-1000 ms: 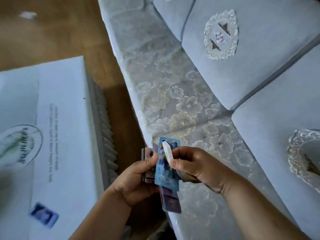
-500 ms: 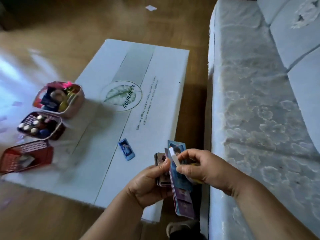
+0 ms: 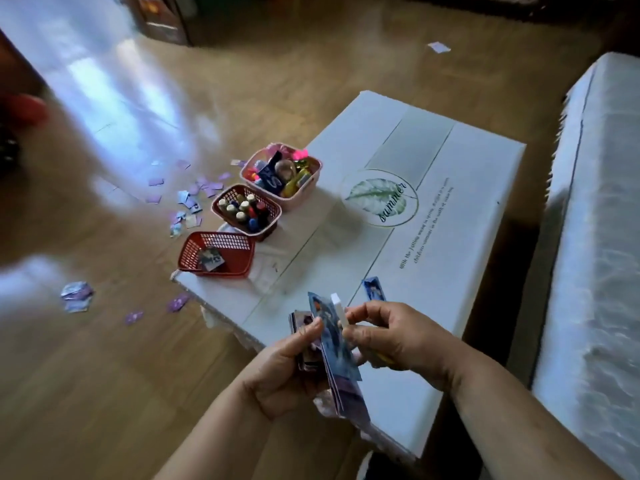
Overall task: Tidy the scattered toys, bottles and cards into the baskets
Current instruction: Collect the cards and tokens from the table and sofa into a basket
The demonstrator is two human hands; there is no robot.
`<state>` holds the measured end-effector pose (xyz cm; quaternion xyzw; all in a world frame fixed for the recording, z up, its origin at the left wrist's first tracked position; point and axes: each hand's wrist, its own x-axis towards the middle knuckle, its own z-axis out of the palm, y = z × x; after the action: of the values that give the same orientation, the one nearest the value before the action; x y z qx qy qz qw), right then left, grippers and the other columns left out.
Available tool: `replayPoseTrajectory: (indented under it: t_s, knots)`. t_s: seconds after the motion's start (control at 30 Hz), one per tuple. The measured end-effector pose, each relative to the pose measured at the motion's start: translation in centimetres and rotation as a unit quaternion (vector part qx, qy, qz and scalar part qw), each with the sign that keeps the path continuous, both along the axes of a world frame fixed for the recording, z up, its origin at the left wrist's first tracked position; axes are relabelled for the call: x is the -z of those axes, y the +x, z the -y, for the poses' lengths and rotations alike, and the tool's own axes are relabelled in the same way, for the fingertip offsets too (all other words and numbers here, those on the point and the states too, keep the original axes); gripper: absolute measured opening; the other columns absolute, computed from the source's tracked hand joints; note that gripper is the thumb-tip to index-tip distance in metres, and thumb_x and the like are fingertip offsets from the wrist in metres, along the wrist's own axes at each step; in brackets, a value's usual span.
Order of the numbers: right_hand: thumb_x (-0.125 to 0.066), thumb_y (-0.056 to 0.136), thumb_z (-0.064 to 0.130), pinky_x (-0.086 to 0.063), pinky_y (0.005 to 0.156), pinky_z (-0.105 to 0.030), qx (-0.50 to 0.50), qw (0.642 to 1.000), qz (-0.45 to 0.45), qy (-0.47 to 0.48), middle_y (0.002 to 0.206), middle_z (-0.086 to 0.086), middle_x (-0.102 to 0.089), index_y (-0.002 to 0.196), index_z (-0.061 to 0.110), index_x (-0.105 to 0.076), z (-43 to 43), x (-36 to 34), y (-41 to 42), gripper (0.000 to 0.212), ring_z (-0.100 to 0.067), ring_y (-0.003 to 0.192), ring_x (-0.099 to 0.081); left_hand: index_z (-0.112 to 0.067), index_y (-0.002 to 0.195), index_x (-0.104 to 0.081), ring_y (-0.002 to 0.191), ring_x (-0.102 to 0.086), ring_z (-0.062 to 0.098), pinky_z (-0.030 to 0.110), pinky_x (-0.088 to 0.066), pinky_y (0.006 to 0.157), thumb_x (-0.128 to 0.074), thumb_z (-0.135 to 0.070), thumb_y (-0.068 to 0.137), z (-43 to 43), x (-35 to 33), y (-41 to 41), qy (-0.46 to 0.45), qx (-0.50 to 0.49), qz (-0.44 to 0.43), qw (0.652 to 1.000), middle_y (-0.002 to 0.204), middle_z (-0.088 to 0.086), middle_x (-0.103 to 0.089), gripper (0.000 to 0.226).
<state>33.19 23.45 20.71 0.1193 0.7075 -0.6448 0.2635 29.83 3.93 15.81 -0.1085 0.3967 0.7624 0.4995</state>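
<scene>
My left hand (image 3: 287,372) grips a stack of picture cards (image 3: 337,351) from below, thumb on top. My right hand (image 3: 391,336) pinches the stack's upper edge, where a white card (image 3: 338,310) sticks up. Both hands hover over the near corner of a white box (image 3: 433,209). One blue card (image 3: 373,289) lies flat on the box just beyond my hands. Along the box's left edge stand three baskets: a red one (image 3: 221,242) with a card in it, a dark red one (image 3: 268,220) full of small bottles, and a pink one (image 3: 304,195) with toys.
Many purple and blue cards (image 3: 188,199) lie scattered on the wooden floor left of the box, with a few more (image 3: 76,296) nearer me. A light sofa (image 3: 595,271) runs along the right. A paper scrap (image 3: 438,47) lies on the floor far back.
My view has swung left from the sofa to the box, baskets and floor. Both hands keep the same hold on the card stack.
</scene>
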Motion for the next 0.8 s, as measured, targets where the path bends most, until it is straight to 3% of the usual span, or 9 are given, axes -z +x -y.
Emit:
replayPoseTrajectory:
  t_s: [0.13, 0.23, 0.47, 0.6, 0.8]
  knots:
    - [-0.067, 0.090, 0.027, -0.036, 0.051, -0.021, -0.014, 1.000, -0.010, -0.017, 0.060, 0.004, -0.057, 0.105, 0.011, -0.061, 2.2, -0.4, -5.1, 0.023, -0.008, 0.052, -0.052, 0.003, 0.119, -0.067, 0.113, -0.062, 0.046, 0.053, -0.057, 0.084, -0.099, -0.024, 0.043, 3.0, -0.1, -3.0, 0.002, -0.091, 0.050, 0.995, 0.128, 0.029, -0.060, 0.087]
    - [-0.065, 0.090, 0.027, -0.026, 0.044, -0.020, 0.023, 1.000, -0.013, -0.014, 0.057, 0.001, -0.047, 0.102, 0.003, -0.061, 3.2, 0.4, -9.2, 0.027, -0.010, 0.049, -0.038, 0.003, 0.129, -0.057, 0.112, -0.061, 0.048, 0.054, -0.057, 0.081, -0.099, -0.022, 0.041, 4.7, -0.2, -5.3, 0.010, -0.144, 0.062, 0.987, 0.125, 0.030, -0.061, 0.101]
    - [-0.067, 0.089, 0.030, -0.022, 0.039, -0.019, 0.156, 0.987, 0.021, 0.032, 0.056, 0.000, -0.059, 0.090, 0.004, -0.063, 7.4, 5.2, -20.1, 0.027, -0.010, 0.046, -0.044, 0.000, 0.129, -0.055, 0.112, -0.063, 0.044, 0.056, -0.056, 0.084, -0.100, -0.024, 0.038, 10.3, 1.6, -13.4, 0.007, -0.235, 0.074, 0.969, 0.127, 0.026, -0.062, 0.104]
    - [-0.068, 0.088, 0.031, -0.021, 0.040, -0.019, 0.184, 0.979, 0.055, 0.072, 0.059, -0.004, -0.055, 0.087, 0.008, -0.062, 10.4, 8.7, -27.0, 0.024, -0.012, 0.047, -0.045, 0.001, 0.130, -0.052, 0.112, -0.063, 0.045, 0.057, -0.053, 0.088, -0.101, -0.025, 0.035, 13.9, 4.4, -20.0, -0.020, -0.226, 0.098, 0.969, 0.127, 0.027, -0.061, 0.110]
    - [-0.065, 0.089, 0.034, -0.014, 0.043, -0.019, 0.283, 0.949, 0.100, 0.097, 0.063, -0.008, -0.047, 0.082, 0.014, -0.056, 13.4, 14.4, -38.0, 0.022, -0.014, 0.046, -0.034, 0.003, 0.128, -0.055, 0.110, -0.063, 0.045, 0.052, -0.058, 0.079, -0.100, -0.026, 0.035, 18.1, 6.8, -31.3, -0.043, -0.161, 0.114, 0.979, 0.124, 0.030, -0.062, 0.108]
